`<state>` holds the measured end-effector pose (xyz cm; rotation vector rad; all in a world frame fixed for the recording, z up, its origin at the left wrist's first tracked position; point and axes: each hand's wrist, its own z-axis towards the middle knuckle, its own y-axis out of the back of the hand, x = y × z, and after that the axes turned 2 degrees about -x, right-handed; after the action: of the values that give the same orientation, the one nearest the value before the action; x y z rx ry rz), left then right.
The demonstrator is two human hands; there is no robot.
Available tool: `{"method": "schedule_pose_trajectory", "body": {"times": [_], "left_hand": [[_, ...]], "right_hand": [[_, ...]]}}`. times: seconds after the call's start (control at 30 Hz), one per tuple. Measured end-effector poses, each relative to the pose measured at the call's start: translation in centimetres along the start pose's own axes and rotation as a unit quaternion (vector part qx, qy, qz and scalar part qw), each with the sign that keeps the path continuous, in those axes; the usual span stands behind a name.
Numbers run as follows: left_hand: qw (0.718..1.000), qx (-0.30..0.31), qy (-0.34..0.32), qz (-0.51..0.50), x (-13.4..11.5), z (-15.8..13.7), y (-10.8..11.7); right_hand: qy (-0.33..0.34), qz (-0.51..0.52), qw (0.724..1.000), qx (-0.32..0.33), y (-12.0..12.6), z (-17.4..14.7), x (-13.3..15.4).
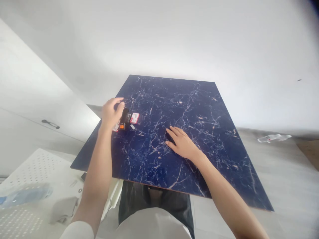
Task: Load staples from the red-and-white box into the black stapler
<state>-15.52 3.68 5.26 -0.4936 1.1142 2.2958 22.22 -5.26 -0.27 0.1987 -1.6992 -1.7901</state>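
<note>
My left hand [111, 112] is raised just above the left side of the dark blue marbled table [179, 99]. Its thumb and index finger curve toward each other with a small gap, and nothing shows between them. Right beside it lies a small black object with an orange end [124, 120], partly covered by the hand. A red and white small box [134, 118] is to the right of that, with a small whitish piece [132, 126] just below. Another red and white item [116, 127] peeks out by my wrist. My right hand [183, 143] rests flat on the tabletop, fingers spread.
A white perforated surface [37, 166] at lower left carries a clear plastic bottle [27, 194]. White walls stand behind, with a dark handle [50, 124] on the left panel. A transparent plastic item [274, 138] lies on the floor at right.
</note>
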Motion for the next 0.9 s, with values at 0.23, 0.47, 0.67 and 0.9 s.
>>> {"method": "schedule_pose_trajectory", "body": {"times": [0.23, 0.47, 0.67, 0.9], "left_hand": [[0.978, 0.114, 0.118, -0.126, 6.2, -0.9, -2.3], [0.966, 0.189, 0.075, -0.160, 3.6, -0.7, -4.2], [0.944, 0.289, -0.004, -0.159, -1.6, -2.7, -6.3], [0.872, 0.422, -0.146, -0.200, -8.1, -5.3, -6.6]], "right_hand": [[-0.009, -0.006, 1.000, 0.016, 0.3, 0.1, 0.3], [-0.002, -0.007, 1.000, 0.005, 0.2, 0.0, 0.2], [-0.011, 0.018, 0.999, -0.025, 0.0, 0.2, 0.2], [0.005, 0.102, 0.990, -0.095, 0.2, 0.6, 0.5]]}}
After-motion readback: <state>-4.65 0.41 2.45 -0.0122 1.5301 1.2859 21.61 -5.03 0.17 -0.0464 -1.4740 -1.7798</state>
